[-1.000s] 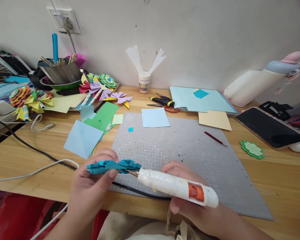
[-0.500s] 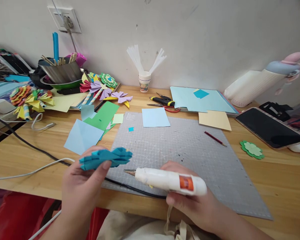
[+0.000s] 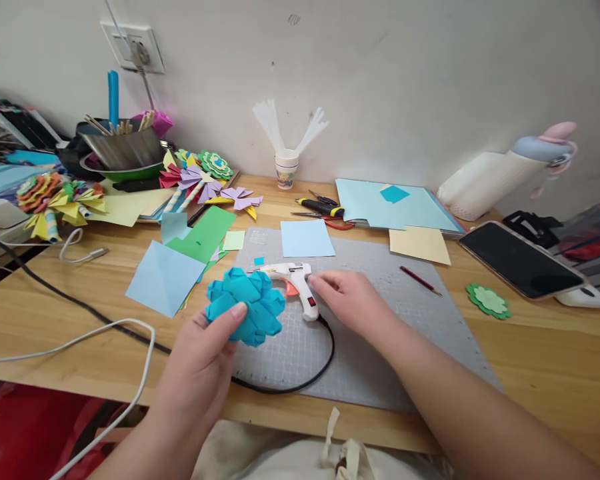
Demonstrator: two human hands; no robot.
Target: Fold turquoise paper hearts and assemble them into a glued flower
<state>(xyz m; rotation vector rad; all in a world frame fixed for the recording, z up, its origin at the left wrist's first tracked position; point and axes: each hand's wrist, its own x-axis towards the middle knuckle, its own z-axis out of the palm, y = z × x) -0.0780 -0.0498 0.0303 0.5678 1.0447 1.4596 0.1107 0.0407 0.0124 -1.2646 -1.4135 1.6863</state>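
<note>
My left hand (image 3: 207,350) pinches a folded blue paper flower (image 3: 245,307) between thumb and fingers, its layered petals facing me. On the grey cutting mat (image 3: 375,333) lies a white hot glue gun (image 3: 300,283) with an orange trigger and a red switch. Its nozzle points left, partly behind the flower. At the gun's rear end is my right hand (image 3: 347,297), fingers loosely curled and not wrapped around it. The gun's black cord (image 3: 325,363) loops over the mat toward the left.
Light-blue paper (image 3: 307,239), a small blue square (image 3: 259,261) and a pencil (image 3: 420,281) are on the mat. Green paper (image 3: 205,237) and paper flowers (image 3: 195,180) lie left. A paper cup (image 3: 287,170) stands by the wall; a phone (image 3: 523,259) and green paper flower (image 3: 489,301) are right.
My right hand has moved forward and set the glue gun down on the mat, loosening its grip. My left hand has shifted right and turned the blue flower from edge-on to facing me.
</note>
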